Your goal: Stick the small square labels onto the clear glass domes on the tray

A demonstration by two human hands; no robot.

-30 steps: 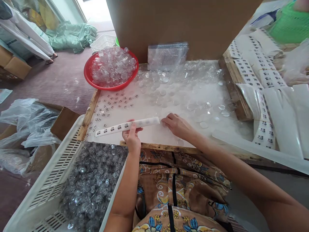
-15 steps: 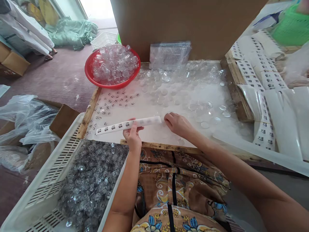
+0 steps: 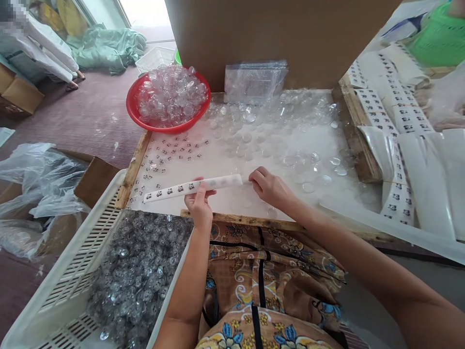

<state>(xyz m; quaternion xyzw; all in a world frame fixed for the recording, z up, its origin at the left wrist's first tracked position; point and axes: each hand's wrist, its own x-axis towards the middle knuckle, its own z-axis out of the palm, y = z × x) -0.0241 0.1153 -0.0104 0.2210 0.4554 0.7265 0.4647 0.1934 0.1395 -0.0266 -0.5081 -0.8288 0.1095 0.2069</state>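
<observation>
My left hand (image 3: 200,206) grips a white strip of panda stickers (image 3: 170,192) between thumb and fingers. The strip slants across the white work board (image 3: 218,167); dark panda prints show on its left half, and its right half looks blank. Just past the strip's right end, my right hand (image 3: 268,186) is closed in a pinch. Something small and pale may be at its fingertips, too faint to name. Loose clear plastic discs (image 3: 308,187) lie on the board around and beyond my right hand. Small panda-printed pieces (image 3: 177,150) are spread over the board's left part.
A red bowl (image 3: 168,130) heaped with clear plastic pieces sits at the back left. Below it stands a white crate (image 3: 78,252) of clear, printed pieces. A large cardboard box (image 3: 283,39) rises behind the board. More sticker strips (image 3: 397,196) lie to the right, beyond a wooden edge (image 3: 358,131).
My right hand has shifted slightly right, away from the strip's end, still pinched. My left hand and the strip have hardly moved.
</observation>
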